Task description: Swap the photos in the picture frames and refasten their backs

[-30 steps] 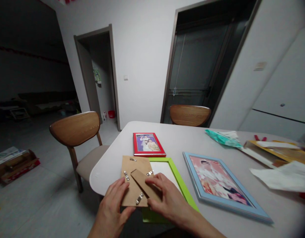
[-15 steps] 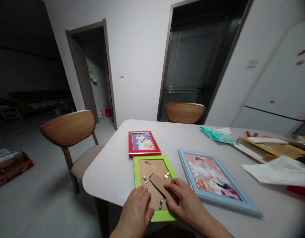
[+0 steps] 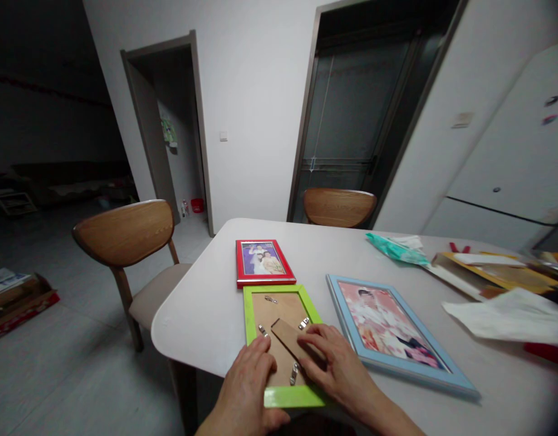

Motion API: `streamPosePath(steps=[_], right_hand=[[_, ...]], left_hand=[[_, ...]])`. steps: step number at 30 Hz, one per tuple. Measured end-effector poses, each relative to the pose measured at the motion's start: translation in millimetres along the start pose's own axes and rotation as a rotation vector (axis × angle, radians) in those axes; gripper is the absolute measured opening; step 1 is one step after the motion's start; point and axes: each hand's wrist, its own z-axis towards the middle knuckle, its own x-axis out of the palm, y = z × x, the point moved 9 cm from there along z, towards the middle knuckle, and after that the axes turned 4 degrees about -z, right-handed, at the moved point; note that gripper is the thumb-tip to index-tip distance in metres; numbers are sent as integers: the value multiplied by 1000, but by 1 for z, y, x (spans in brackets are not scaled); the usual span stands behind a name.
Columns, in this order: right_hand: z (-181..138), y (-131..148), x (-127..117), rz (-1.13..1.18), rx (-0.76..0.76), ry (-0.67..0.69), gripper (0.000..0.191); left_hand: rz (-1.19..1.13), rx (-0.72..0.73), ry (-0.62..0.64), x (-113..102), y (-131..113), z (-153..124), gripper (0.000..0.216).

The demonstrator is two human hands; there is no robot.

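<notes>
A light green picture frame (image 3: 288, 396) lies face down at the table's near edge, its brown backing board (image 3: 282, 306) upward. Small metal clips sit around the board, and a brown stand leg (image 3: 290, 340) slants across it. My left hand (image 3: 247, 378) grips the lower left side, fingertips at the left clip (image 3: 262, 330) and thumb by the bottom edge. On the lower right, my right hand (image 3: 338, 366) holds the frame, its fingers bent over the stand leg and partly hiding it.
A red picture frame (image 3: 266, 280) lies just beyond the green one. To the right is a larger light blue frame (image 3: 419, 376). Teal packaging (image 3: 397, 249), a white paper sheet (image 3: 510, 315) and yellow envelopes (image 3: 510, 272) lie farther right. Wooden chairs (image 3: 129, 233) stand around the table.
My left fingers have moved slightly up to the left clip, which now sits at a different angle. The left thumb has shifted down to the bottom edge. My right hand stays nearly in place.
</notes>
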Motion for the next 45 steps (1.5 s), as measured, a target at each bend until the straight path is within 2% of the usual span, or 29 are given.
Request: streamPosePath(steps=[4, 13, 23, 27, 33, 40, 45], right_hand=[[3, -14, -3, 54, 83, -97, 28], [2, -22, -1, 195, 171, -140, 28], [2, -25, 5, 85, 79, -98, 27], [12, -25, 5, -39, 85, -68, 27], [25, -19, 4, -162, 62, -16, 24], [32, -23, 8, -128, 52, 51, 18], [32, -26, 9, -87, 71, 42, 17]], left_hand=[[-60, 48, -48, -1, 0, -5, 38], [-136, 10, -75, -25, -5, -12, 34], [-78, -7, -23, -17, -5, -6, 38], [-35, 19, 19, -20, -10, -2, 34], [-25, 20, 16, -16, -7, -2, 29], [-11, -12, -9, -15, -5, -5, 31], [-15, -15, -14, -17, -7, -7, 33]])
